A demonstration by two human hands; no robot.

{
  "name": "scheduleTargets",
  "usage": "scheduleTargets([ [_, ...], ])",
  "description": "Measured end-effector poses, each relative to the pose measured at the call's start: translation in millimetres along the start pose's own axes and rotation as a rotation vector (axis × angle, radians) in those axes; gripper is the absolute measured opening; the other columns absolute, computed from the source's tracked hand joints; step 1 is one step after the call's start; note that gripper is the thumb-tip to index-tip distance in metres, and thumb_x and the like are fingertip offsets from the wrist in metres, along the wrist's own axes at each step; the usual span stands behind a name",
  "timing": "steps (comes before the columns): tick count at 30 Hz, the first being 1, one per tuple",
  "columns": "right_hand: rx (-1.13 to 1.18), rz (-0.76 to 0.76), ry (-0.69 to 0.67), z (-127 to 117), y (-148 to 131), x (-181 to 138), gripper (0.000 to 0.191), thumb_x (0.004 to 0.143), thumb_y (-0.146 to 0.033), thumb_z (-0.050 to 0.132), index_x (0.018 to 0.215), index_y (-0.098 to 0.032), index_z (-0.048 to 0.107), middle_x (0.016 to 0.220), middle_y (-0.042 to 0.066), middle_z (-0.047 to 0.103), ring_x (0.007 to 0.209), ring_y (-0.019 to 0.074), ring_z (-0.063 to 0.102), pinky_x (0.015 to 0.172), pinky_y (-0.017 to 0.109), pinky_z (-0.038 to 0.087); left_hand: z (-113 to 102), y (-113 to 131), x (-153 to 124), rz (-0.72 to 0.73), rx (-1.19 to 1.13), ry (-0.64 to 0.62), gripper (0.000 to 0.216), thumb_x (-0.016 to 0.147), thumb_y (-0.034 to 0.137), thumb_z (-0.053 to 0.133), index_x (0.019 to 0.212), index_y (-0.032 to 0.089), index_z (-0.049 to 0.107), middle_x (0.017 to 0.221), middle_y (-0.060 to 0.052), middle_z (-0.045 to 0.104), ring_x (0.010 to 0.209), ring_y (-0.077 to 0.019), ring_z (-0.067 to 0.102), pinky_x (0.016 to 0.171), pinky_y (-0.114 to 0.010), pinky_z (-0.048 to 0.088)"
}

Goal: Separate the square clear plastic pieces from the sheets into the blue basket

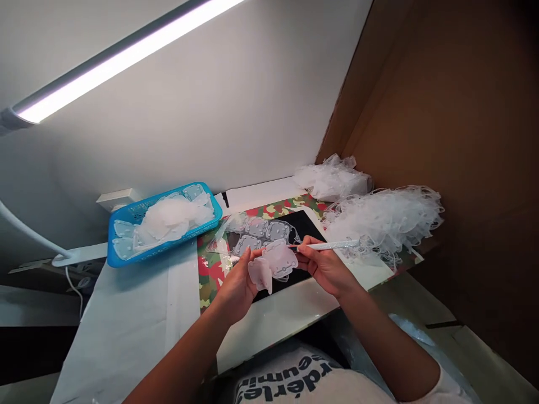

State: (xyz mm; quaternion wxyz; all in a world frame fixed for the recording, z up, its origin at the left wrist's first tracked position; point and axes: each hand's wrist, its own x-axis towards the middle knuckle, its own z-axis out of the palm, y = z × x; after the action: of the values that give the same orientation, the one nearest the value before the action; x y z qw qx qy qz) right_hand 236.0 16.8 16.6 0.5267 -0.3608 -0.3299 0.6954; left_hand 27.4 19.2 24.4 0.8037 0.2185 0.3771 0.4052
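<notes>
My left hand [240, 286] is closed on a few thin, translucent plastic-like pieces [280, 259], held up over the black mat. My right hand [322, 266] grips a slim white-handled tool [337, 245] like a pen. Its dark tip is at the right edge of the held pieces; the kind of tip is too small to make out. Below and behind the hands, a clear sheet of moulded, rounded-square pieces [256, 226] lies on the black mat [305, 224], partly hidden by the held pieces.
At the left, a blue basket [164, 259] holds a pile of similar translucent pieces. Stringy clear offcuts [387, 219] heap up at the right, with another translucent pile [334, 178] behind. A lit tube lamp [130, 59] hangs above. A cardboard wall [442, 112] borders the right side.
</notes>
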Motion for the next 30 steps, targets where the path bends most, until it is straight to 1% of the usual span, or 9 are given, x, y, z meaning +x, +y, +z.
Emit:
scheduleTargets([
  [3,-0.007,0.002,-0.003,-1,1,2,0.028,0.079,-0.033,0.075,0.073,-0.021,0.051,0.084,0.000,0.072,0.080,0.0162,0.071,0.076,0.031,0.058,-7,4,-5,-0.029,-0.028,0.032,0.033,0.098,0.037,0.045,0.116,0.014,0.060,0.089,-0.009,0.069,0.077,-0.0169,0.067,0.067,-0.026,0.053],
  [5,-0.009,0.000,-0.012,-1,0,1,0.027,0.080,-0.033,0.075,0.073,-0.021,0.051,0.082,-0.001,0.072,0.079,0.0161,0.071,0.077,0.032,0.058,-12,6,-6,-0.046,-0.058,0.020,0.035,0.098,0.037,0.045,0.118,0.012,0.060,0.088,-0.011,0.070,0.080,-0.0192,0.068,0.070,-0.028,0.054],
  [8,-0.006,0.004,-0.010,1,-1,-1,0.027,0.079,-0.033,0.075,0.073,-0.021,0.052,0.079,-0.002,0.071,0.078,0.0156,0.070,0.076,0.031,0.058,-18,9,-7,-0.061,-0.098,-0.011,0.037,0.097,0.037,0.045,0.118,0.010,0.060,0.092,-0.013,0.070,0.082,-0.0216,0.069,0.071,-0.030,0.054],
  [13,0.004,0.015,-0.013,3,0,-3,0.028,0.077,-0.032,0.078,0.073,-0.021,0.053,0.075,-0.003,0.069,0.076,0.0156,0.070,0.075,0.031,0.058,-22,7,-6,-0.072,-0.123,-0.043,0.037,0.097,0.037,0.045,0.116,0.010,0.061,0.094,-0.014,0.070,0.082,-0.0219,0.068,0.069,-0.030,0.054],
  [15,0.007,0.015,-0.021,3,1,-4,0.027,0.077,-0.032,0.077,0.074,-0.021,0.053,0.076,-0.002,0.070,0.077,0.0161,0.070,0.077,0.033,0.058,-22,7,-6,-0.078,-0.128,-0.034,0.036,0.097,0.036,0.045,0.117,0.010,0.061,0.091,-0.014,0.069,0.082,-0.0217,0.068,0.069,-0.030,0.055],
  [19,-0.015,0.024,-0.022,2,3,-4,0.028,0.078,-0.033,0.077,0.074,-0.021,0.052,0.087,0.001,0.073,0.081,0.0172,0.071,0.077,0.033,0.058,-20,8,-7,-0.085,-0.132,0.004,0.036,0.097,0.035,0.044,0.115,0.010,0.063,0.089,-0.012,0.069,0.078,-0.0194,0.067,0.068,-0.029,0.056],
  [23,-0.037,0.039,-0.019,4,4,-4,0.030,0.076,-0.035,0.078,0.072,-0.021,0.051,0.087,0.001,0.073,0.080,0.0170,0.071,0.075,0.032,0.058,-18,7,-5,-0.087,-0.131,0.054,0.034,0.097,0.033,0.044,0.111,0.010,0.066,0.092,-0.011,0.069,0.077,-0.0176,0.067,0.067,-0.029,0.057],
  [27,-0.040,0.050,-0.024,5,8,-2,0.031,0.076,-0.035,0.078,0.072,-0.020,0.051,0.089,0.001,0.074,0.078,0.0156,0.071,0.074,0.031,0.057,-18,4,-2,-0.083,-0.137,0.029,0.033,0.097,0.033,0.044,0.107,0.011,0.067,0.091,-0.010,0.070,0.073,-0.0164,0.067,0.063,-0.028,0.057],
  [30,-0.025,0.064,-0.027,5,11,-1,0.031,0.076,-0.035,0.078,0.073,-0.020,0.050,0.087,0.001,0.073,0.079,0.0166,0.071,0.074,0.031,0.057,-19,3,-1,-0.079,-0.138,0.018,0.033,0.097,0.033,0.045,0.105,0.011,0.068,0.089,-0.009,0.070,0.072,-0.0157,0.066,0.063,-0.028,0.057],
])
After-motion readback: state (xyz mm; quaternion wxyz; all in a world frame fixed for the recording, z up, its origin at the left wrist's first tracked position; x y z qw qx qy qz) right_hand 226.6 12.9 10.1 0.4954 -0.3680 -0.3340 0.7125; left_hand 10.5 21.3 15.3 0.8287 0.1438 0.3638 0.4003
